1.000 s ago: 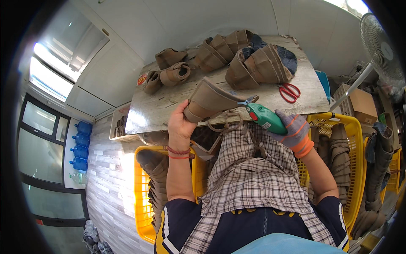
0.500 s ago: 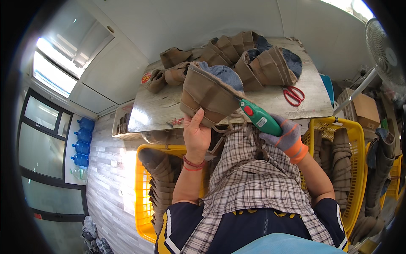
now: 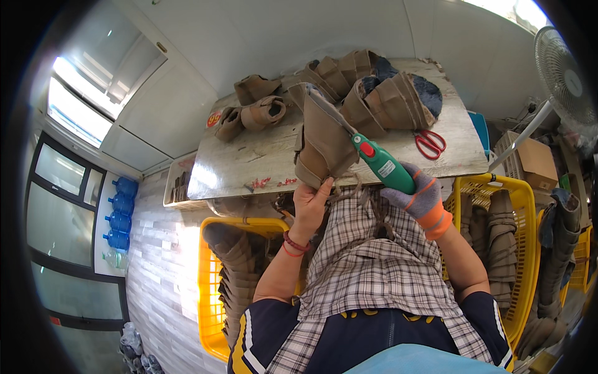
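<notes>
Held up over the table's near edge is a brown fabric shoe upper (image 3: 325, 144) with a blue fleecy lining. My bare left hand (image 3: 311, 206) pinches its lower edge between thumb and fingers. In a grey and orange glove, my right hand (image 3: 420, 198) is wrapped round a green handheld electric cutter (image 3: 385, 164) with a red button. The front end of the cutter meets the upper's right edge; its blade cannot be made out. Red-handled scissors (image 3: 430, 144) lie on the table to the right.
More brown uppers (image 3: 398, 103) are heaped along the back of the worn table (image 3: 230, 163). Yellow baskets (image 3: 208, 311) with stacked uppers stand at my left and right. A fan (image 3: 560, 75) is at the far right. Blue water bottles (image 3: 118, 221) line the left wall.
The upper has turned, so its lining shows less and its outer side more. My left hand has moved to the right along its lower edge. The cutter stays at the right edge.
</notes>
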Demonstrator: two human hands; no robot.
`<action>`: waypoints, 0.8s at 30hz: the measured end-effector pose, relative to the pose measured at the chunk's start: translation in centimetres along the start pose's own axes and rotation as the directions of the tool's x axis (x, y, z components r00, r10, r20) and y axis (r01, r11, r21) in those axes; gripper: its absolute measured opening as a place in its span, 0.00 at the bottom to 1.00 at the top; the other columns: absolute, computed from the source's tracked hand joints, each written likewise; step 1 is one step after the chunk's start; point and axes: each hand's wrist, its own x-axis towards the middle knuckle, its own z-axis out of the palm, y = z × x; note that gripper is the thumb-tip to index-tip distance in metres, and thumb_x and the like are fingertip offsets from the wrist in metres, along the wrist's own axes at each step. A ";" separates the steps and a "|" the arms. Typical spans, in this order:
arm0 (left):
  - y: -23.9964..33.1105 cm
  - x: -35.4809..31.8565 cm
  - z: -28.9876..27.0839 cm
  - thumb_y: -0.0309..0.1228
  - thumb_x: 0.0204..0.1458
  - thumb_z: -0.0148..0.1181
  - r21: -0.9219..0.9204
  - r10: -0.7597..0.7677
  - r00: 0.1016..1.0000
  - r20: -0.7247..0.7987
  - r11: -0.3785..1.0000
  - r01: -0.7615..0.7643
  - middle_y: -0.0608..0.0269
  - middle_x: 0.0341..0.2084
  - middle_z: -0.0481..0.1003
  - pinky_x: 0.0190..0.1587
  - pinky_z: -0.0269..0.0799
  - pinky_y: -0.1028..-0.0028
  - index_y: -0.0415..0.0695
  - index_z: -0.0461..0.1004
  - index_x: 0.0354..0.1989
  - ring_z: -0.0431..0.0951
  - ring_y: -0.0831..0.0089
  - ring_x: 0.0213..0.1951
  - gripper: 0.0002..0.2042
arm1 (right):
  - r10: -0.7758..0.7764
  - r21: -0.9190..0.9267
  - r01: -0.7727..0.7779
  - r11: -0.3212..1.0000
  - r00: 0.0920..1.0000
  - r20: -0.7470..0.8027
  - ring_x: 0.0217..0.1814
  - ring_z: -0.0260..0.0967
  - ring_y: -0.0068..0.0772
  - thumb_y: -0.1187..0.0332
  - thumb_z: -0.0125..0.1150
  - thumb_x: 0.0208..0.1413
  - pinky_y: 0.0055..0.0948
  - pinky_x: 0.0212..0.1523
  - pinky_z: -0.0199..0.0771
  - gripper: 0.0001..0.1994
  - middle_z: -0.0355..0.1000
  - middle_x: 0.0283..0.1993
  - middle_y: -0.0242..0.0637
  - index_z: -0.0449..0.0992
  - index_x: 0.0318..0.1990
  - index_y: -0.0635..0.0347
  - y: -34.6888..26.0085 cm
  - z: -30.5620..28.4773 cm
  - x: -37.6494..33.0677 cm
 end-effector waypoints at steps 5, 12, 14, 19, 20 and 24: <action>-0.2 0.5 -0.3 0.23 0.53 0.54 0.546 0.221 0.959 0.178 0.789 -0.283 0.56 0.38 0.75 0.48 0.66 0.64 0.38 0.71 0.47 0.74 0.61 0.41 0.12 | 0.032 0.040 -0.030 0.999 0.999 -0.044 0.34 0.74 0.21 0.57 0.73 0.42 0.22 0.36 0.74 0.31 0.77 0.36 0.40 0.71 0.51 0.66 -0.1 -0.3 0.0; -0.3 0.5 -1.3 0.20 0.44 0.55 0.782 0.302 0.834 0.463 0.304 -0.544 0.52 0.44 0.73 0.53 0.61 0.53 0.44 0.75 0.47 0.70 0.51 0.47 0.19 | 0.094 0.040 -0.091 0.995 0.992 -0.082 0.33 0.74 0.23 0.55 0.73 0.41 0.23 0.35 0.74 0.30 0.77 0.34 0.40 0.72 0.48 0.68 -1.0 -0.8 0.0; 0.3 0.4 -0.8 0.20 0.43 0.55 0.786 0.256 0.835 0.487 0.289 -0.547 0.52 0.45 0.73 0.54 0.60 0.53 0.46 0.74 0.49 0.70 0.52 0.48 0.21 | 0.105 0.024 -0.103 0.994 0.991 -0.084 0.33 0.74 0.23 0.55 0.72 0.42 0.24 0.35 0.74 0.30 0.77 0.34 0.41 0.72 0.48 0.68 -1.3 -1.1 0.1; -1.0 -0.2 -1.2 0.20 0.42 0.55 0.766 0.250 0.800 0.546 0.239 -0.597 0.52 0.46 0.72 0.55 0.60 0.54 0.46 0.76 0.48 0.69 0.51 0.50 0.20 | 0.190 0.075 -0.185 0.980 0.980 -0.055 0.32 0.73 0.23 0.56 0.72 0.43 0.23 0.34 0.74 0.29 0.76 0.33 0.39 0.72 0.47 0.69 -1.5 -1.4 0.6; -1.0 -0.3 -1.1 0.20 0.42 0.55 0.757 0.253 0.793 0.554 0.244 -0.606 0.52 0.46 0.72 0.55 0.60 0.54 0.46 0.76 0.47 0.69 0.51 0.50 0.20 | 0.195 0.112 -0.189 0.976 0.980 -0.048 0.31 0.72 0.22 0.56 0.72 0.43 0.22 0.33 0.73 0.28 0.76 0.32 0.38 0.72 0.47 0.69 -1.4 -1.5 0.8; -1.1 0.8 -2.4 0.18 0.38 0.54 0.765 0.305 0.806 0.508 0.270 -0.585 0.48 0.48 0.70 0.57 0.59 0.54 0.42 0.74 0.47 0.67 0.49 0.53 0.22 | 0.215 0.236 -0.183 0.954 0.969 -0.119 0.26 0.67 0.16 0.60 0.70 0.46 0.19 0.26 0.68 0.23 0.73 0.28 0.31 0.73 0.44 0.68 -1.8 -2.3 1.7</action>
